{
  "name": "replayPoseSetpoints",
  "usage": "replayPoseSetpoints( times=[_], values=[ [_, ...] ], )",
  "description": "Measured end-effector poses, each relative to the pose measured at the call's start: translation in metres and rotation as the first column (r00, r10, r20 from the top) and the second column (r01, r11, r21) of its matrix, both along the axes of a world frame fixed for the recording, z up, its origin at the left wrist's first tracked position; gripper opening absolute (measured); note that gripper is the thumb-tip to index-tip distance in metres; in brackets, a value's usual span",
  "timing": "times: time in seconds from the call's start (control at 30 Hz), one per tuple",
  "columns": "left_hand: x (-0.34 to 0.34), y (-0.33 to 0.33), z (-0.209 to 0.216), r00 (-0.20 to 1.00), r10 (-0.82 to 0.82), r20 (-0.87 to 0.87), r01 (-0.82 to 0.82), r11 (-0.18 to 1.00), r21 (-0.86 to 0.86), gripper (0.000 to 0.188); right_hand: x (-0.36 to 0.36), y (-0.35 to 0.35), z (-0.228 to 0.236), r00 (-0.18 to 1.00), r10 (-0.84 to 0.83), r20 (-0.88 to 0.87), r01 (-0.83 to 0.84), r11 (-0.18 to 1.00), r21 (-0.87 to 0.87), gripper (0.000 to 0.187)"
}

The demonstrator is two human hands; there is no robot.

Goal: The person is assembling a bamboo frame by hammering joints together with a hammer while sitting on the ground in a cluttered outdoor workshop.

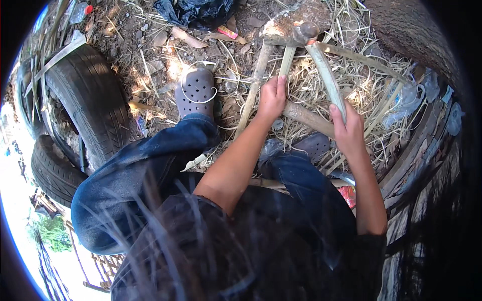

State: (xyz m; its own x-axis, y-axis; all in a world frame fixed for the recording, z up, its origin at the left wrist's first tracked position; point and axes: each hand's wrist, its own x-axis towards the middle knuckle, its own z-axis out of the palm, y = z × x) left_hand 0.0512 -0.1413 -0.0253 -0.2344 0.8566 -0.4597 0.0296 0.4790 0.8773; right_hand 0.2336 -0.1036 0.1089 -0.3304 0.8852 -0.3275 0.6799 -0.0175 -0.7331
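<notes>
My left hand (272, 98) is closed around a flat, pale green bamboo strip (287, 60). The strip's far end meets a short wooden crosspiece (281, 40) that has a rounded dark knob (305, 32) at its right. In my right hand (347, 125) is a pale green-grey, slightly curved stick (326, 75), its far end orange and close to the knob. Whether that end touches the knob, I cannot tell. Beneath my hands runs a thicker wooden pole (309, 119), and a thinner pole (253, 90) slants down left of the strip.
Pale shavings (359, 85) cover the ground around the poles. Old tyres (90, 95) stand at the left. A tree trunk (416, 35) rises at the far right, with clear plastic litter (401, 108) below it. A black plastic bag (196, 11) lies at the far side, beyond my grey clog (197, 93).
</notes>
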Motion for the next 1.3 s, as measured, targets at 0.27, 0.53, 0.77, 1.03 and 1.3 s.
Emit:
replayPoseSetpoints(
  times=[0.27, 0.53, 0.77, 1.03, 1.3],
  values=[
    [-0.003, -0.005, -0.006, 0.999, 0.022, 0.033, -0.022, 1.0, -0.007, 0.044, -0.01, -0.003, 0.011, 0.999, 0.0, -0.045, -0.006, 0.99, -0.143, 0.047],
    [-0.002, 0.005, -0.007, 0.997, 0.015, 0.073, -0.014, 1.0, -0.012, 0.04, 0.007, 0.004, -0.013, 0.989, -0.062, -0.134, 0.062, 0.998, -0.006, 0.052],
    [0.003, -0.008, -0.002, 0.997, 0.025, 0.067, -0.022, 0.999, -0.049, 0.04, 0.013, 0.0, -0.006, 0.998, -0.015, -0.064, 0.009, 0.994, -0.105, 0.045],
    [0.002, -0.015, 0.021, 0.997, 0.004, 0.072, -0.003, 1.0, -0.007, 0.037, 0.064, -0.012, 0.077, 0.979, -0.07, 0.193, 0.078, 0.996, -0.034, 0.038],
    [0.021, -0.026, 0.138, 0.949, -0.238, 0.206, 0.219, 0.969, 0.111, 0.025, 0.206, -0.115, 0.095, 0.654, -0.393, 0.647, 0.364, 0.913, 0.186, 0.053]
  ],
)
